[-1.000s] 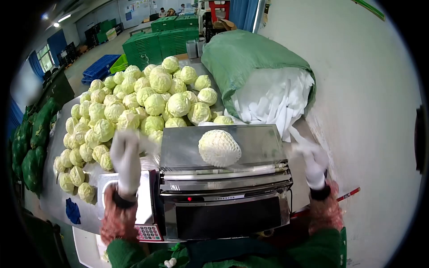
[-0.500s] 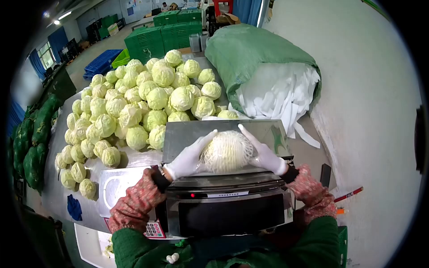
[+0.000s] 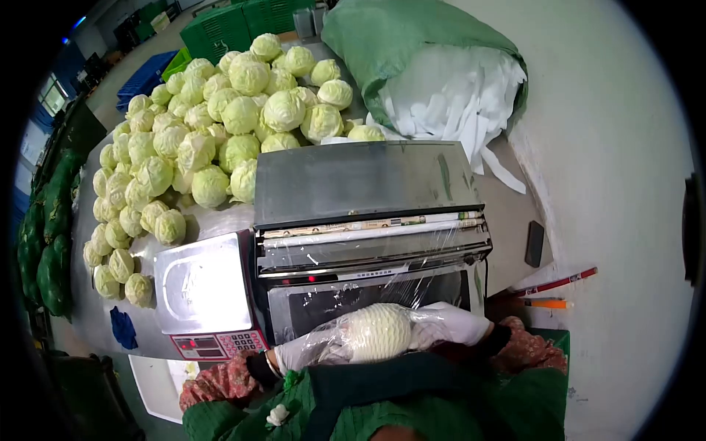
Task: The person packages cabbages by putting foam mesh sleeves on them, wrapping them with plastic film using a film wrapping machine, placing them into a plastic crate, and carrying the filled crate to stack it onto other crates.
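A cabbage in a white foam net [image 3: 379,334] is held low, close to my body, in front of the wrapping machine [image 3: 360,184]. My gloved left hand [image 3: 312,347] grips its left side, and my gloved right hand [image 3: 450,323] grips the right. Clear cling film [image 3: 430,268] stretches from the machine's roller down over the cabbage and over parts of both hands. The fingertips are mostly hidden by film and cabbage.
A big heap of cabbages [image 3: 198,151] lies on the metal table, left and behind. A scale [image 3: 202,287] stands left of the machine. An open green sack [image 3: 412,37] with white foam strips sits behind. A black device [image 3: 535,243] lies at right.
Both hands have drawn the netted cabbage from the machine's top down toward my body. Cling film now trails from the machine to it. The view has tilted downward.
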Demonstrator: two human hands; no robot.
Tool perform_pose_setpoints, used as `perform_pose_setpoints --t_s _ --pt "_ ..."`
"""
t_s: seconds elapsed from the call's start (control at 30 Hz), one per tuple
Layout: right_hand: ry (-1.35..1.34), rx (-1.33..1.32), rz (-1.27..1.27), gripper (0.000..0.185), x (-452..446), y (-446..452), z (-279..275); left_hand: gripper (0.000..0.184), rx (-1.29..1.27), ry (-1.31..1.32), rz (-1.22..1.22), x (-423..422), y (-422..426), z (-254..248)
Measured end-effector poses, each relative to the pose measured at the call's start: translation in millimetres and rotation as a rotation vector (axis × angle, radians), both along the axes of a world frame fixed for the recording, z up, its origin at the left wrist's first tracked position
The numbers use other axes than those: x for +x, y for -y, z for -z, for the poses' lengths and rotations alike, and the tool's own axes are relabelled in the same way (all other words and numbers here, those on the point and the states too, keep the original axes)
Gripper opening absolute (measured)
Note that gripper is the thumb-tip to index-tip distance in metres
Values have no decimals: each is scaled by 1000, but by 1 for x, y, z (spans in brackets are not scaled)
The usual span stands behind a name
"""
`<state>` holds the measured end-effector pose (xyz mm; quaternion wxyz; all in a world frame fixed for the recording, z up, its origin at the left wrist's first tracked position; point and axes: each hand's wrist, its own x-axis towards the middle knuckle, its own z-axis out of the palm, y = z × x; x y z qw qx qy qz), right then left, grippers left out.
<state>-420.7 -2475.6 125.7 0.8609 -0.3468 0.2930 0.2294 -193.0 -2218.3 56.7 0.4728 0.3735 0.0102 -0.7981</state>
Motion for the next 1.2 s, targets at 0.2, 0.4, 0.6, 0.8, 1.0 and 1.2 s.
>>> perform_pose_setpoints --t_s 0.2,0.4,0.6,0.8,1.0,1.2 --pt "245 -818 -121 31 -44 -6 -18 54 -92 257 -79 23 -32 -62" --pt "204 -1137 656 14 4 -28 -12 29 -283 503 -561 -15 -51 -21" --pt "264 -397 893 32 21 -21 6 18 -407 -134 -1186 -35 -66 -34" --pt "52 -1139 572 20 2 -5 55 8 17 14 -1102 -74 -107 23" --pt "580 -1827 329 7 93 -73 57 23 -130 127 -752 -87 -39 3" --pt "1130 -1585 588 7 116 -88 15 19 -446 628 -745 -55 26 -46"
